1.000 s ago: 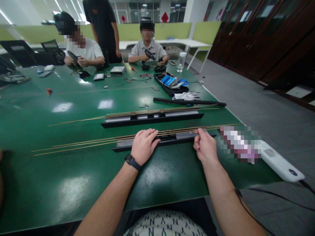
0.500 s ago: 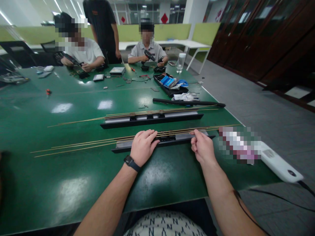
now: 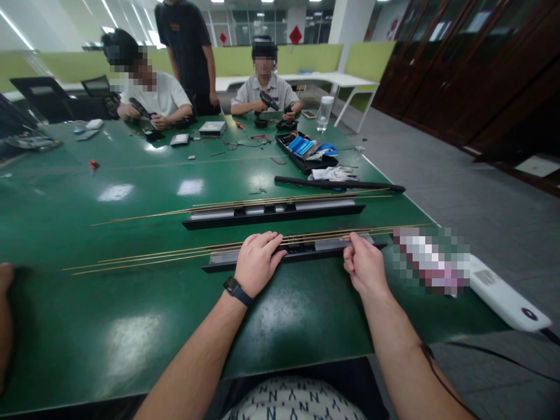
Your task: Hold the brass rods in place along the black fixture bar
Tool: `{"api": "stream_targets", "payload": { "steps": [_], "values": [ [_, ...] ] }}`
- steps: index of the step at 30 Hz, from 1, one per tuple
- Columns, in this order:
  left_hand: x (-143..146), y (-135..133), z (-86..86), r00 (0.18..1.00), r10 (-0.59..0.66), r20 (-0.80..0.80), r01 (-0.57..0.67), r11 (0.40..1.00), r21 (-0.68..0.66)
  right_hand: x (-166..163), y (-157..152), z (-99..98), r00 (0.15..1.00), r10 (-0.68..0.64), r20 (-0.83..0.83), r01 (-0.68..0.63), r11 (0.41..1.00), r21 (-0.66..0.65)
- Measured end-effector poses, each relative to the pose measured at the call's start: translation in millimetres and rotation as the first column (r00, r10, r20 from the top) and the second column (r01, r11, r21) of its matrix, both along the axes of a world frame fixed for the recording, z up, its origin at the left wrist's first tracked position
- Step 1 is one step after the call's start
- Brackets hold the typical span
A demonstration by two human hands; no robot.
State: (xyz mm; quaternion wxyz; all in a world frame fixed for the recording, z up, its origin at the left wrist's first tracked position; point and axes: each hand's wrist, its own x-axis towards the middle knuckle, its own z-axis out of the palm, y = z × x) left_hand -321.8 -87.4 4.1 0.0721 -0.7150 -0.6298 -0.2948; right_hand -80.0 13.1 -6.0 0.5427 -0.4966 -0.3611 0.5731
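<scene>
A long black rail lies across the green table right in front of me, with thin brass rods running along it and sticking out to the left. My left hand, a watch on its wrist, lies palm down on the middle of the rail, fingers stretched over it. My right hand is closed in a pinch on the brass rods near the rail's right end.
A second black rail with brass rods lies further back, then a black strip, white gloves and a tray of parts. A white device overhangs the right edge. Three people are at the far end; someone's arm shows at left.
My right hand has slid slightly left along the rods. The view has shifted a little; my left hand stays on the rail.
</scene>
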Motion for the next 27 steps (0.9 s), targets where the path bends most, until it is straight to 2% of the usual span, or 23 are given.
{"api": "stream_targets", "payload": {
  "steps": [8,17,23,27],
  "values": [
    [-0.2,-0.3,0.1,1.0,0.001,-0.015,-0.001,1.0,-0.007,-3.2,-3.8,1.5,0.995,0.096,0.026,-0.096,0.995,-0.005],
    [0.2,-0.4,2.4,1.0,-0.004,-0.007,0.004,1.0,-0.009,0.9,2.0,-0.4,0.999,-0.031,0.009,0.031,0.999,0.017],
    [0.4,-0.5,2.2,1.0,-0.002,-0.004,0.002,1.0,-0.008,-1.0,-0.6,1.0,0.998,0.061,0.036,-0.061,0.998,-0.001],
    [0.7,-0.6,1.8,1.0,-0.001,-0.004,0.001,1.0,0.0,0.7,1.1,-0.5,1.0,0.016,0.009,-0.016,1.0,0.017]
  ]
}}
